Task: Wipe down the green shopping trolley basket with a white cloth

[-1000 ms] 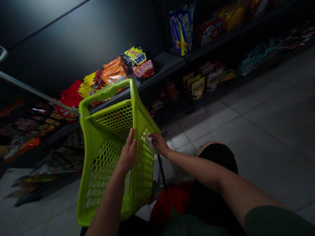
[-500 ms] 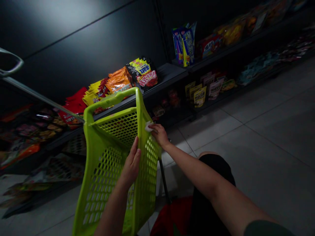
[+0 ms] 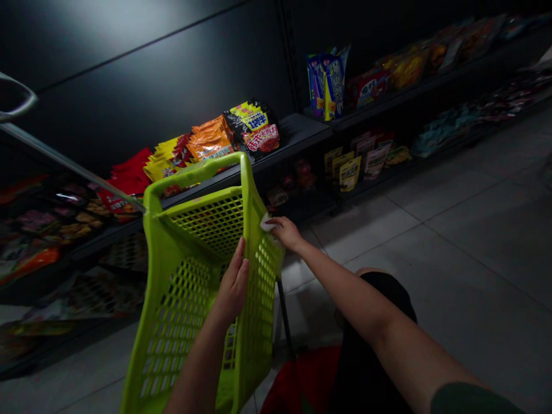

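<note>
A lime-green plastic basket (image 3: 185, 287) with perforated walls stands tilted in front of me. My left hand (image 3: 233, 284) grips its near right edge, thumb inside and fingers wrapped round the rim. My right hand (image 3: 285, 232) presses a small white cloth (image 3: 266, 223) against the outside of the basket's right wall, near the top corner. The fingers are closed on the cloth.
Dark shelves (image 3: 297, 129) with snack packets (image 3: 233, 133) run along the wall behind the basket. A metal pole (image 3: 69, 167) slants in from the upper left. Grey floor tiles (image 3: 452, 230) spread to the right. A red object (image 3: 306, 379) lies by my knees.
My right hand with the cloth slid up the basket's outer wall from mid-height to near the top corner. The left hand kept its grip on the rim.
</note>
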A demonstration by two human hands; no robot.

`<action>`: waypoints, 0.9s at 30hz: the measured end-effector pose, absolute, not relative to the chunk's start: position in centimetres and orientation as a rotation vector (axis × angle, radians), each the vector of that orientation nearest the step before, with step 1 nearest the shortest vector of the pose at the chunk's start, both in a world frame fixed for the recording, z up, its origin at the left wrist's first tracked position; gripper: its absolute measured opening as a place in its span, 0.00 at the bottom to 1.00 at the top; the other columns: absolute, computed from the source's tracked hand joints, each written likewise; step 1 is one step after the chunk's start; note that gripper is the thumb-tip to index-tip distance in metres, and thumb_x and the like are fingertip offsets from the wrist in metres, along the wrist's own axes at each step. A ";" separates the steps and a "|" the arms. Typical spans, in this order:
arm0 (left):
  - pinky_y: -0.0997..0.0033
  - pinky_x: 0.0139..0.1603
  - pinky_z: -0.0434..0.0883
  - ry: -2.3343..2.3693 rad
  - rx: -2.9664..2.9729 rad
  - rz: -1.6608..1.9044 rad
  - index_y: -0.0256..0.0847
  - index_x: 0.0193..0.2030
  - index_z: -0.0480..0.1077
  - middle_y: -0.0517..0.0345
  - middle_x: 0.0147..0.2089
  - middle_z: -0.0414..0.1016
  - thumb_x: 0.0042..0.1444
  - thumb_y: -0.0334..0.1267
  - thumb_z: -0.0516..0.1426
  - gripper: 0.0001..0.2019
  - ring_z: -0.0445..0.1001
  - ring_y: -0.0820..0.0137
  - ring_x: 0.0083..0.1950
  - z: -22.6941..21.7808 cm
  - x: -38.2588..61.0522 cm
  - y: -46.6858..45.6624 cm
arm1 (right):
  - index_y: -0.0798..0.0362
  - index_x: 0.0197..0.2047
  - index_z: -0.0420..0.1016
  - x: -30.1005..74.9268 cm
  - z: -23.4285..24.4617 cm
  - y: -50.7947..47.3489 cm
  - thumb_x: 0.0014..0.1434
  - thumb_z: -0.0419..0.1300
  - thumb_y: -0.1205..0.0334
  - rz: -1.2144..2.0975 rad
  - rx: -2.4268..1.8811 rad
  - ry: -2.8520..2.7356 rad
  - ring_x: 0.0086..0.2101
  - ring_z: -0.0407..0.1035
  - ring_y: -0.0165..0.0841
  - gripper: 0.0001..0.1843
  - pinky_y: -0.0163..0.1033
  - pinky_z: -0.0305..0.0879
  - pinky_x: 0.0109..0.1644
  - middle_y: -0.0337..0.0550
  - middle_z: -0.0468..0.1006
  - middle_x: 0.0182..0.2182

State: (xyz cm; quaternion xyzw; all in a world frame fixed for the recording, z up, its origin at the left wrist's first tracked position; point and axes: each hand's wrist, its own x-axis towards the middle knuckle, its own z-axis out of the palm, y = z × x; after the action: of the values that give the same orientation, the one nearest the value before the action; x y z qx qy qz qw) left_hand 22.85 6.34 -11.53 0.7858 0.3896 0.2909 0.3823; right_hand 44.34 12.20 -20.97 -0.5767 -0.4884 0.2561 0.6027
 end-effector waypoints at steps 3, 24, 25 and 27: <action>0.59 0.77 0.43 0.972 1.999 0.744 0.44 0.75 0.49 0.54 0.78 0.46 0.70 0.50 0.46 0.31 0.44 0.64 0.78 -11.7 22.8 6.6 | 0.50 0.45 0.78 42.6 -19.8 11.3 0.51 0.60 0.71 0.616 -1.353 -1.076 0.45 0.70 0.37 0.18 0.44 0.67 0.56 0.41 0.76 0.41; 0.64 0.77 0.41 1.014 1.933 0.805 0.46 0.75 0.50 0.59 0.79 0.44 0.69 0.50 0.47 0.30 0.42 0.67 0.78 -11.9 23.4 6.4 | 0.46 0.40 0.72 33.8 -21.7 0.8 0.48 0.59 0.72 0.708 -1.104 -1.191 0.44 0.70 0.38 0.16 0.43 0.68 0.54 0.40 0.75 0.40; 0.63 0.77 0.41 1.015 1.935 0.809 0.46 0.75 0.50 0.59 0.79 0.44 0.69 0.50 0.47 0.30 0.42 0.66 0.78 -11.9 23.4 6.4 | 0.46 0.40 0.72 34.2 -21.7 0.7 0.48 0.60 0.71 0.698 -1.068 -1.228 0.44 0.70 0.38 0.15 0.43 0.68 0.54 0.40 0.75 0.40; 0.62 0.77 0.42 1.012 1.941 0.807 0.47 0.75 0.50 0.59 0.79 0.44 0.69 0.50 0.47 0.30 0.42 0.66 0.78 -11.9 23.4 6.3 | 0.47 0.39 0.73 36.1 -21.8 2.4 0.49 0.60 0.70 0.653 -1.128 -1.145 0.45 0.70 0.39 0.13 0.44 0.67 0.55 0.41 0.75 0.40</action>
State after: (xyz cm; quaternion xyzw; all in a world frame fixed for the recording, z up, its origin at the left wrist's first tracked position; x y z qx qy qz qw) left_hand 23.38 6.29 -11.89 0.7648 0.3989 0.3180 0.3935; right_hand 36.09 2.44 -21.75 -0.4958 -0.5032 0.2871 0.6469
